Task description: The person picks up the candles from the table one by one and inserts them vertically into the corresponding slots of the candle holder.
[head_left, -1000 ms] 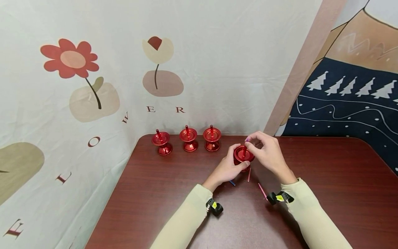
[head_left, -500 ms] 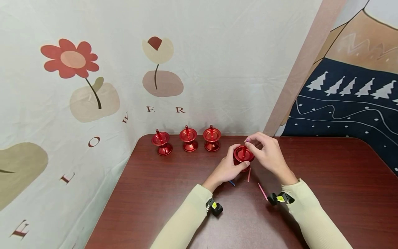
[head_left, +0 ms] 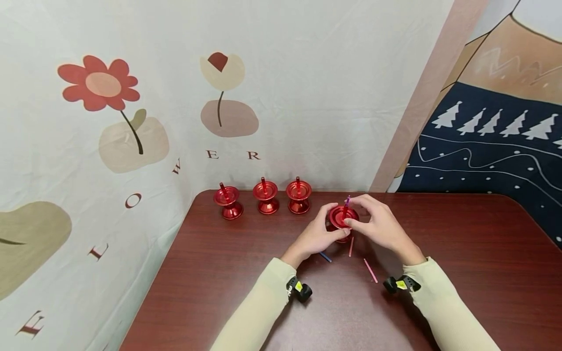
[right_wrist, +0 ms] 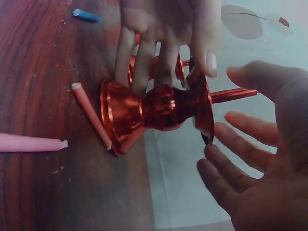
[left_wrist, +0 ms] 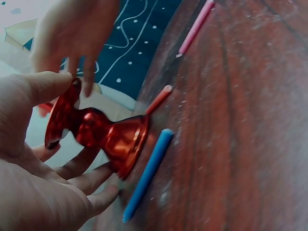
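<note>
Over the table [head_left: 210, 292], right hand [head_left: 381, 223] has spread around purple candle [head_left: 348, 200].

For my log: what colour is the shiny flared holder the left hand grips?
Red; the holder shows best in the right wrist view.

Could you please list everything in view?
Table: one, reddish brown, foreground
Standing holders: three, shiny red, along the table's back edge
Held holder: one, shiny red, in the left hand
Purple tip: one, purple, above the held holder
Blue stick: one, blue, by the left hand
Salmon stick: one, salmon, by the held holder's base
Pink stick: one, pink, right of the other sticks
Pale backdrop: one, off-white, behind and left
Navy backdrop: one, navy and tan, far right
Wrist cameras: two, black, one per wrist
Sleeves: two, pale yellow, lower head view
Left hand: one, bare, around the held holder
Right hand: one, bare, beside the held holder
</note>
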`<state>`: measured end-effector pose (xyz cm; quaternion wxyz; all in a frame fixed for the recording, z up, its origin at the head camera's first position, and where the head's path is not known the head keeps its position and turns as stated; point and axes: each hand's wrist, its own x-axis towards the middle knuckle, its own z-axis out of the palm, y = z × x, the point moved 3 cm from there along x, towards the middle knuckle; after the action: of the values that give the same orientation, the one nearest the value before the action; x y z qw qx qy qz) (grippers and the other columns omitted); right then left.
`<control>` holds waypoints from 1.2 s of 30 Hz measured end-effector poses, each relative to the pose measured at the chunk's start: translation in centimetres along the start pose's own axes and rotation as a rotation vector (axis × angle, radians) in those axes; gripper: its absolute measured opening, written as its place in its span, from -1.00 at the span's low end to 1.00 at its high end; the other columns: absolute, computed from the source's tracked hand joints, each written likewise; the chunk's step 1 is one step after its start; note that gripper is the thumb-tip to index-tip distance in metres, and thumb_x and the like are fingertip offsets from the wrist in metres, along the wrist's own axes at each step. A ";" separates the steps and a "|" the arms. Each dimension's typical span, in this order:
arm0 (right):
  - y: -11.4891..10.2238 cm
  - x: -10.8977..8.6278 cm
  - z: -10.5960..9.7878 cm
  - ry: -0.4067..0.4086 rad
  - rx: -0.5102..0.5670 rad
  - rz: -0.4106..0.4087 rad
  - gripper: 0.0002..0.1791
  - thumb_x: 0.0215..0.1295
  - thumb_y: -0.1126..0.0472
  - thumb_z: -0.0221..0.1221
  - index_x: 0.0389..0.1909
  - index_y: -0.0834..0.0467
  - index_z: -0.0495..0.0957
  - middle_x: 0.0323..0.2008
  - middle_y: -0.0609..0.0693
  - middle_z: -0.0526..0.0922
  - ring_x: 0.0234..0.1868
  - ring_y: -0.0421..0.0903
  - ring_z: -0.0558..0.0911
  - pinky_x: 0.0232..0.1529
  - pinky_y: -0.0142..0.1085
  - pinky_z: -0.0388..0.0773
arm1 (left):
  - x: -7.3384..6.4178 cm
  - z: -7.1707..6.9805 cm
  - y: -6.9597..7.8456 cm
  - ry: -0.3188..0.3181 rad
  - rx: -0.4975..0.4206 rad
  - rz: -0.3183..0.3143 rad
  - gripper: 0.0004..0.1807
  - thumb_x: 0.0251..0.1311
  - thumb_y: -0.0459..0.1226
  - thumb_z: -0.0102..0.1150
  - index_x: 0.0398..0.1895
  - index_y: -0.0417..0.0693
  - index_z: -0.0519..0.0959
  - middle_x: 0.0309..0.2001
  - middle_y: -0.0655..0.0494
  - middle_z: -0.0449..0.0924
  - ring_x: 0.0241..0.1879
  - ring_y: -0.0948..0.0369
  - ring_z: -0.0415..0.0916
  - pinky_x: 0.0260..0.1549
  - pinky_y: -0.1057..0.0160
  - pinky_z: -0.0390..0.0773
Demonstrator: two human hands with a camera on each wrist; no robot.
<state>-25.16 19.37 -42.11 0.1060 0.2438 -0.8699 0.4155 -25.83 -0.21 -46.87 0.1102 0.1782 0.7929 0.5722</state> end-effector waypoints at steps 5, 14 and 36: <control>0.5 -0.4 0.5 -0.029 0.023 0.011 -0.43 0.31 0.27 0.57 0.27 0.36 0.64 0.14 0.17 0.69 0.05 0.11 0.79 0.12 0.12 0.72 | -0.4 -1.4 1.0 0.021 -0.053 -0.010 -0.18 0.37 -0.23 0.45 0.63 -0.16 0.31 0.44 -0.17 0.54 0.37 -0.08 0.56 0.36 -0.06 0.54; 0.6 -0.5 1.0 -0.016 -0.019 0.004 -0.33 0.21 0.24 0.61 0.29 0.39 0.61 0.18 0.22 0.66 0.08 0.15 0.72 0.12 0.16 0.72 | -0.9 -4.3 2.5 0.176 -0.076 0.035 -0.48 0.47 -0.14 0.42 0.39 -0.14 0.59 0.34 -0.10 0.66 0.36 -0.05 0.61 0.32 -0.06 0.60; 1.3 -0.6 1.5 -0.073 -0.096 0.136 -0.16 0.30 0.04 0.54 0.47 0.37 0.48 0.15 0.22 0.69 0.00 0.11 0.66 0.01 0.04 0.69 | 0.9 -8.3 -0.7 0.525 0.155 0.010 0.01 0.33 0.14 0.45 0.70 -0.14 0.29 0.61 -0.10 0.35 0.58 -0.13 0.31 0.49 -0.34 0.31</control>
<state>-25.31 19.13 -44.15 0.0573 0.1937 -0.9067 0.3702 -29.89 -7.28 -44.85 -0.1160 0.0356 0.8350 0.5368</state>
